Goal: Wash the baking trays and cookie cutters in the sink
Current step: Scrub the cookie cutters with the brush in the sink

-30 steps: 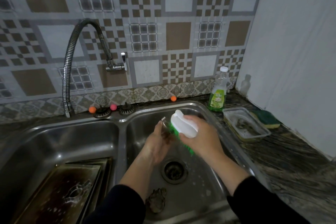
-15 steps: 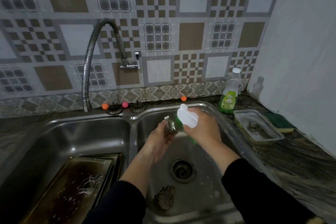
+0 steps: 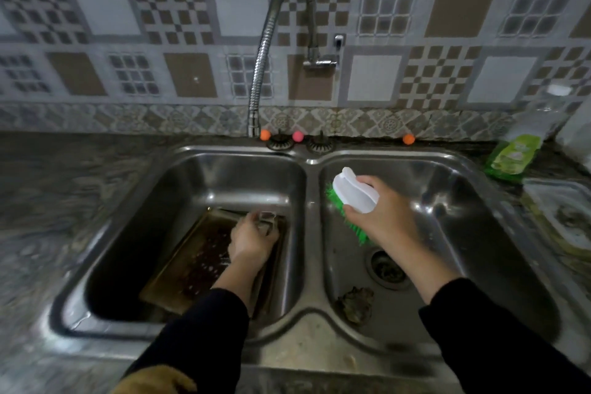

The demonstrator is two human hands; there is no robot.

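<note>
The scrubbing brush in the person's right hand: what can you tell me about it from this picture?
The scrubbing brush has a smooth white back that looks like plastic, rounded and humped, with bright green bristles along its underside. The right hand grips it from above, fingers curled round the white back. It is tilted, bristles facing down and to the left, held in the air over the right basin of the steel sink, above and left of the drain. Only the hand touches it.

Home kitchen. Evidence: double-bowl steel sink (image 3: 307,323), flexible faucet (image 3: 271,51), patterned tile backsplash (image 3: 447,41), stone-pattern countertop (image 3: 64,189), dish-soap bottle (image 3: 518,150) at right.
</note>
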